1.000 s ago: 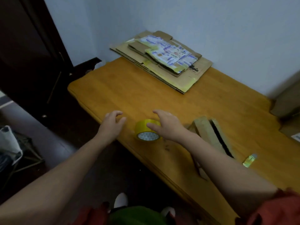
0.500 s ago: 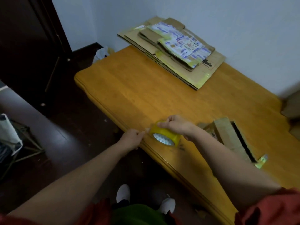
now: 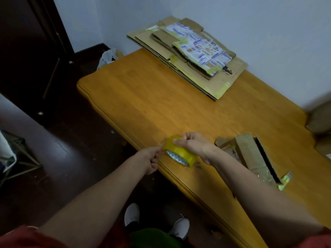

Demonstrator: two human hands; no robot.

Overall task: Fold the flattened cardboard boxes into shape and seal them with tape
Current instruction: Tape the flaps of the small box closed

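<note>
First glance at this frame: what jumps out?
The yellow tape roll at the near edge of the table, held by the right hand while the left hand pinches at its rim. Then the stack of flattened cardboard boxes at the far corner by the wall, and a narrow cardboard box beside the right forearm.

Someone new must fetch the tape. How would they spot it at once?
On the wooden table, near its front edge, two hands meet. The right hand holds the tape roll and the left hand pinches its edge. It alone is round and glossy yellow; the box beside it is brown.
</note>
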